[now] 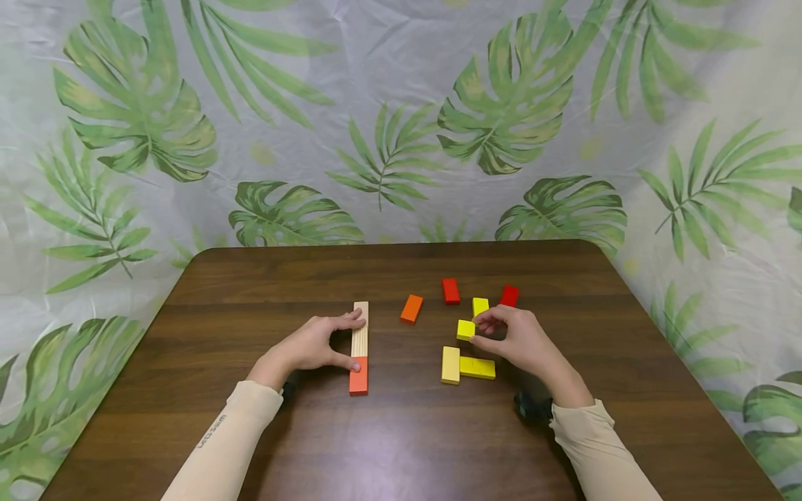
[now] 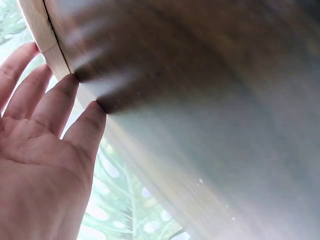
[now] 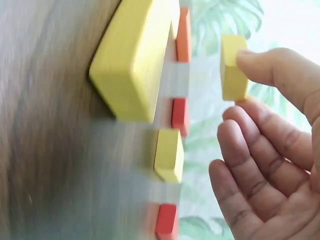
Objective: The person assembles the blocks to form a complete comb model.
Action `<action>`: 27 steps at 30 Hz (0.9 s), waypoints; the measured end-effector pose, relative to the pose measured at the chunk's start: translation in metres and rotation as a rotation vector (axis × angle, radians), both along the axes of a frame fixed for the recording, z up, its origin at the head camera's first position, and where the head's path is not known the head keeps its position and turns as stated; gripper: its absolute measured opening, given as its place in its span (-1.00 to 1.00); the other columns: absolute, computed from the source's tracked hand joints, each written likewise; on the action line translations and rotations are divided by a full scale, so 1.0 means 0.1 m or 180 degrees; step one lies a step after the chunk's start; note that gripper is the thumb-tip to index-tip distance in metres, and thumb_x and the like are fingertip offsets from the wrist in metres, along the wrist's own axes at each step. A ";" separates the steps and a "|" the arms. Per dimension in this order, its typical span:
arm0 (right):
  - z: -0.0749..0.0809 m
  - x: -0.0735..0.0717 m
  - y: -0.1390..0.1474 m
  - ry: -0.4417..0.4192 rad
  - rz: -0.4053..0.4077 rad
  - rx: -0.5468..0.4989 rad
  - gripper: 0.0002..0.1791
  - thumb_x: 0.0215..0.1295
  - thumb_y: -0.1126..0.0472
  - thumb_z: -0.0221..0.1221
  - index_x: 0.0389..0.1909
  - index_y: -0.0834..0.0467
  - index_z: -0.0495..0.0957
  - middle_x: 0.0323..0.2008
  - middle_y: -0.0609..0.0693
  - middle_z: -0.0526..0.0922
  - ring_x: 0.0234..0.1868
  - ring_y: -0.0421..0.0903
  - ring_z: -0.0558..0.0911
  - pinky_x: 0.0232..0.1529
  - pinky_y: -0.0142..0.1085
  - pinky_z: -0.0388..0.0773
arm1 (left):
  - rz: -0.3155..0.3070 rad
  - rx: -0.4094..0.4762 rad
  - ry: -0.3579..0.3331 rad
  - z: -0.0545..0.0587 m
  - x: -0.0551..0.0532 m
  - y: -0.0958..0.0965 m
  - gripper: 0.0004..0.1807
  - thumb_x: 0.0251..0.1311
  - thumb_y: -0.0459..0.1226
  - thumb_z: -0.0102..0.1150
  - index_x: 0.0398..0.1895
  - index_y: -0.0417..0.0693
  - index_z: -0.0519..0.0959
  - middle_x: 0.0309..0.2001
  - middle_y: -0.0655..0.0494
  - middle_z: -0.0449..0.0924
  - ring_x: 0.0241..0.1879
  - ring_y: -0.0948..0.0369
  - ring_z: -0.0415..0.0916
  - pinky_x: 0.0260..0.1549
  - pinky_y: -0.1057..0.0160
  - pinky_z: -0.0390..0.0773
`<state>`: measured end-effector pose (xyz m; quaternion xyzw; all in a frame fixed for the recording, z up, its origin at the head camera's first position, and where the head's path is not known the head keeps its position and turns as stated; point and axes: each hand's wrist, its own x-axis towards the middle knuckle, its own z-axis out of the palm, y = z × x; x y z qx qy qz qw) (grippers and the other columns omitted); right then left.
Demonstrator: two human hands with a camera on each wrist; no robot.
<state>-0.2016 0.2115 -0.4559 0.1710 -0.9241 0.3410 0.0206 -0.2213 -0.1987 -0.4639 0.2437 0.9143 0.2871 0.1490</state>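
In the head view, my left hand (image 1: 316, 343) rests against a straight row of blocks, its thumb at the orange-red block (image 1: 358, 384) and a fingertip on the plain wooden block (image 1: 360, 341) beyond it. The left wrist view has the fingers of this hand (image 2: 47, 135) fairly straight, their tips down at the tabletop and the pale wood. My right hand (image 1: 526, 341) pinches a small yellow block (image 3: 231, 70) between thumb and fingers, lifted above the table. The right wrist view shows the other fingers of that hand (image 3: 270, 160) loosely bent.
Nearest the right hand lie a pale yellow block (image 1: 450, 365) and a yellow block (image 1: 478, 368), touching in a T. Farther back are another yellow block (image 1: 480, 306), two red blocks (image 1: 451, 291) and an orange block (image 1: 411, 309). A leaf-patterned curtain (image 1: 401, 125) hangs behind the table (image 1: 282, 271).
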 end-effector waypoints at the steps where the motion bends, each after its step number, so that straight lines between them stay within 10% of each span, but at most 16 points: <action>1: 0.00 0.01 -0.02 0.0032 0.0000 -0.0037 -0.70 0.25 0.14 0.54 -0.06 0.14 0.77 -0.22 -0.07 0.75 -0.19 -0.14 0.69 -0.07 -0.30 0.70 | 0.0010 0.0008 -0.0008 0.00 0.00 0.00 -0.01 0.09 0.03 0.67 0.60 0.07 0.44 0.70 0.15 0.18 0.70 -0.05 0.11 0.61 -0.17 0.27; 27: 0.04 0.35 -0.71 0.0195 0.0464 -0.0262 -0.73 0.21 0.17 0.58 -0.11 0.13 0.78 -0.22 -0.05 0.76 -0.19 -0.01 0.73 -0.04 -0.09 0.76 | 0.0077 0.0034 -0.0069 0.02 0.02 0.00 -0.06 0.10 0.04 0.66 0.57 0.10 0.48 0.70 0.19 0.20 0.70 -0.08 0.11 0.62 -0.21 0.23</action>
